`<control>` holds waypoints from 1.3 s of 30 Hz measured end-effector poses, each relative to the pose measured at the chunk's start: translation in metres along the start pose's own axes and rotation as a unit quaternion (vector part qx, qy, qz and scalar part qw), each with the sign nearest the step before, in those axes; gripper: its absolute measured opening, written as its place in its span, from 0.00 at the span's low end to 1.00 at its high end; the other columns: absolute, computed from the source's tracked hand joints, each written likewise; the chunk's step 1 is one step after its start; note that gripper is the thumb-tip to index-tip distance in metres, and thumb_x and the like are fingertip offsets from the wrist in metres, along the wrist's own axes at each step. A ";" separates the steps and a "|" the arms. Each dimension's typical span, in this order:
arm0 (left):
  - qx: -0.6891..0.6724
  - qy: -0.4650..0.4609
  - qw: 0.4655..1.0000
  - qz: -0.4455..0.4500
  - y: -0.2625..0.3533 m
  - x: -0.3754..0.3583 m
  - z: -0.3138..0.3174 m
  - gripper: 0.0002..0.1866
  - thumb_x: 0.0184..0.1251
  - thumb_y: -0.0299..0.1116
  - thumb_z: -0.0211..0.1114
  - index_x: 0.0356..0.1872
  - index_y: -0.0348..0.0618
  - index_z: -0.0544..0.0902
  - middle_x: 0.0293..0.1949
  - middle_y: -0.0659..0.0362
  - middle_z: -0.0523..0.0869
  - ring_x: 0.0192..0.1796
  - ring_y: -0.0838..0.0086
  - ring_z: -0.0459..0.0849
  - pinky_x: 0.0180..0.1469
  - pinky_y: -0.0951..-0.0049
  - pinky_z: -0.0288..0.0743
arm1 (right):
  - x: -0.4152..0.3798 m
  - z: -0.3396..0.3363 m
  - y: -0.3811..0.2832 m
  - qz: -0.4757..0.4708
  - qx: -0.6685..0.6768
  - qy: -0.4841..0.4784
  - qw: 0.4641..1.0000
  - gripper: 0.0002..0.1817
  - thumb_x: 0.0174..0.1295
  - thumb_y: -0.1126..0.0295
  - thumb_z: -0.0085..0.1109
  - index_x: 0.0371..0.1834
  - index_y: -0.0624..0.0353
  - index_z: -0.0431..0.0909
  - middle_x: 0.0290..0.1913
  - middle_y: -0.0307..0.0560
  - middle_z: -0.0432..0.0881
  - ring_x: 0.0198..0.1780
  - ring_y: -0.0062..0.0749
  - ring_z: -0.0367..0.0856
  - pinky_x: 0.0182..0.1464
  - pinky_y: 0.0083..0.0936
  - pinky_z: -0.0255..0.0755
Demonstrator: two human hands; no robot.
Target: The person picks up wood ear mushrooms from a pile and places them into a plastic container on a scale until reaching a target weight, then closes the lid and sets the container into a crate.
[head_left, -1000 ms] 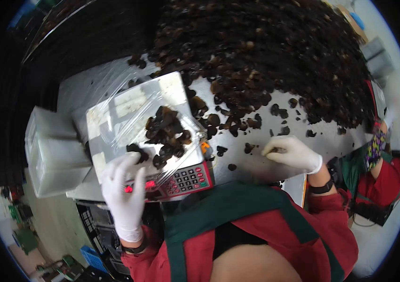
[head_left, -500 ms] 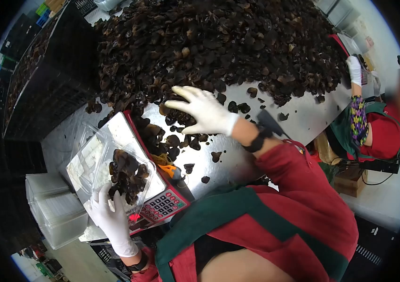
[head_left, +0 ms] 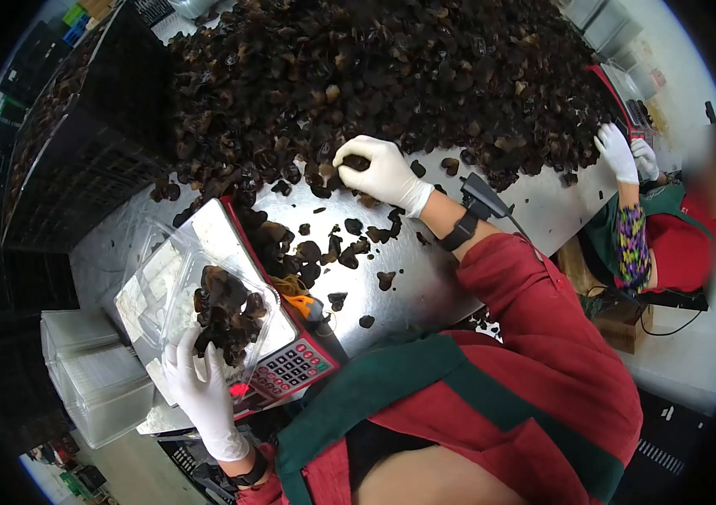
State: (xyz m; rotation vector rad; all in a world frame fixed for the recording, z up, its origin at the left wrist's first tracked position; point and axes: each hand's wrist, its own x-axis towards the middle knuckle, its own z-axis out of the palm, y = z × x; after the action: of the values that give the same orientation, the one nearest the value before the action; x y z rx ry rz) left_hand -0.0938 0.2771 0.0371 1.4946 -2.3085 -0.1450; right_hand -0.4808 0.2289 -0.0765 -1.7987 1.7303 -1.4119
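On the scale point(head_left: 141, 324) lies an opened clear plastic box point(head_left: 174, 282) with dark wood ear mushrooms point(head_left: 225, 305) in it. My left hand point(head_left: 198, 383), in a white glove, grips the near edge of the box, its fingertips beside the mushrooms. At the front of the large heap of wood ears point(head_left: 391, 84), my gloved right hand point(head_left: 387, 177) is closed, thumb and fingers curled around a dark wood ear mushroom point(head_left: 356, 162). Loose wood ears point(head_left: 309, 252) are scattered over the metal table point(head_left: 425, 278) between my right hand and the scale.
Stacked clear plastic boxes point(head_left: 105, 379) stand left of the scale. A tall black crate point(head_left: 88, 143) rises at the back left. An orange-handled tool point(head_left: 300, 303) lies against the scale. Another person point(head_left: 686, 244) works at the right, near a second scale point(head_left: 623, 97).
My right hand has moved back toward the heap and closed from a spread pose around a wood ear. The left hand stays at the box. The other person's hands have shifted.
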 end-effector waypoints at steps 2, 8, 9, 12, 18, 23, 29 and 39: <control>-0.017 -0.004 1.000 0.000 0.000 -0.003 -0.002 0.19 0.64 0.23 0.67 0.56 0.43 0.80 0.48 0.53 0.81 0.52 0.57 0.78 0.58 0.61 0.70 | 0.011 -0.020 -0.025 0.345 0.241 -0.091 0.903 0.08 0.61 0.67 0.66 0.41 0.55 0.85 0.36 0.35 0.84 0.36 0.18 0.83 0.35 0.19 0.77; -0.086 0.010 0.995 -0.042 -0.007 -0.015 -0.002 0.22 0.64 0.23 0.67 0.60 0.42 0.79 0.53 0.52 0.80 0.56 0.57 0.78 0.60 0.62 0.70 | 0.010 -0.014 -0.010 0.226 0.695 -0.184 0.658 0.18 0.73 0.68 0.55 0.63 0.58 0.76 0.64 0.52 0.77 0.50 0.29 0.80 0.44 0.21 0.75; -0.099 0.011 0.994 -0.038 -0.008 -0.017 -0.001 0.22 0.63 0.22 0.67 0.60 0.41 0.79 0.54 0.51 0.80 0.57 0.57 0.79 0.61 0.61 0.70 | 0.010 -0.013 -0.025 0.184 0.735 -0.202 0.620 0.18 0.73 0.70 0.53 0.63 0.61 0.76 0.64 0.54 0.77 0.50 0.30 0.80 0.42 0.21 0.75; -0.118 0.017 0.992 -0.031 -0.012 -0.021 -0.004 0.22 0.63 0.21 0.67 0.60 0.40 0.79 0.55 0.50 0.80 0.57 0.56 0.79 0.62 0.61 0.71 | 0.018 -0.002 -0.043 0.198 0.810 -0.244 0.495 0.18 0.74 0.72 0.50 0.63 0.67 0.74 0.64 0.61 0.76 0.50 0.31 0.80 0.39 0.22 0.74; -0.107 0.074 0.992 -0.006 -0.008 -0.014 -0.018 0.20 0.62 0.16 0.63 0.56 0.37 0.80 0.53 0.50 0.82 0.56 0.57 0.80 0.64 0.62 0.69 | 0.041 0.021 -0.116 0.131 0.638 -0.272 0.709 0.19 0.73 0.66 0.52 0.60 0.68 0.77 0.60 0.58 0.81 0.55 0.37 0.82 0.53 0.26 0.77; -0.200 0.123 0.971 -0.037 -0.019 -0.016 -0.018 0.32 0.61 0.17 0.62 0.70 0.34 0.68 0.64 0.47 0.77 0.68 0.59 0.75 0.73 0.60 0.62 | 0.062 0.066 -0.177 0.066 0.380 -0.422 0.820 0.11 0.62 0.67 0.66 0.46 0.56 0.85 0.46 0.40 0.86 0.47 0.21 0.81 0.54 0.22 0.75; -0.188 0.050 0.980 -0.035 -0.014 -0.018 -0.016 0.44 0.54 0.29 0.74 0.74 0.36 0.64 0.70 0.44 0.70 0.72 0.53 0.69 0.75 0.57 0.59 | 0.044 0.114 -0.199 -0.336 0.116 -0.451 0.819 0.19 0.51 0.65 0.71 0.49 0.49 0.87 0.67 0.52 0.74 0.65 0.51 0.71 0.68 0.44 0.65; -0.151 0.087 0.984 -0.027 -0.027 -0.025 -0.010 0.29 0.51 0.21 0.73 0.58 0.42 0.78 0.57 0.52 0.81 0.63 0.57 0.78 0.77 0.47 0.54 | 0.040 0.032 -0.141 0.046 0.223 -0.236 0.945 0.21 0.58 0.72 0.66 0.57 0.56 0.81 0.63 0.46 0.79 0.62 0.31 0.78 0.66 0.30 0.69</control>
State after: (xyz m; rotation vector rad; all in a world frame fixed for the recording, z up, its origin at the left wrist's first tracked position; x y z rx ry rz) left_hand -0.0585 0.2889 0.0321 1.3572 -2.0049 -0.3487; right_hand -0.3776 0.2152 0.0320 -1.6070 1.1279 -1.1004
